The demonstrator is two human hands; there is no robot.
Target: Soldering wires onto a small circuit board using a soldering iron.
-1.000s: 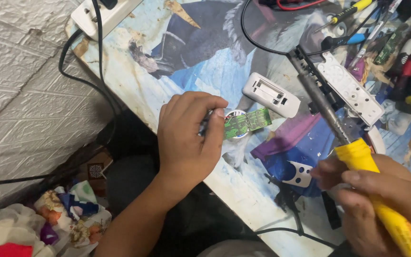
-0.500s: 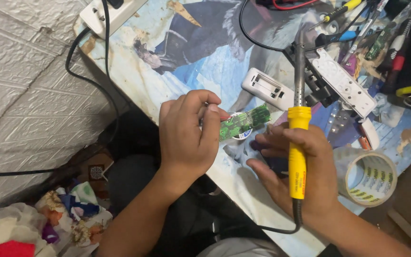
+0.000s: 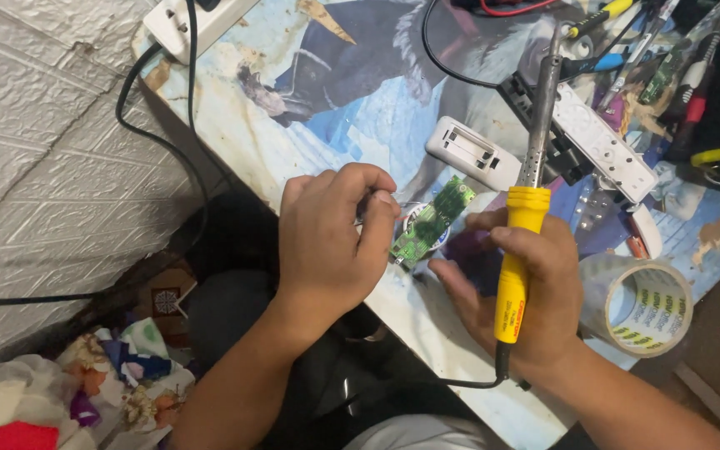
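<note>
Two bare hands work at the near edge of a picture-covered table (image 3: 318, 125). Nearest, the right hand (image 3: 527, 300) is clenched around the yellow handle of a soldering iron (image 3: 520, 250), its metal shaft pointing up and away. Beside it, the left hand (image 3: 327, 242) pinches one end of a small green circuit board (image 3: 431, 223), which lies tilted between both hands. Just beyond sit a white plastic casing (image 3: 470, 152) and, to the right, a roll of clear tape (image 3: 639, 302). Farthest, a white power strip (image 3: 193, 21) rests at the table's corner.
</note>
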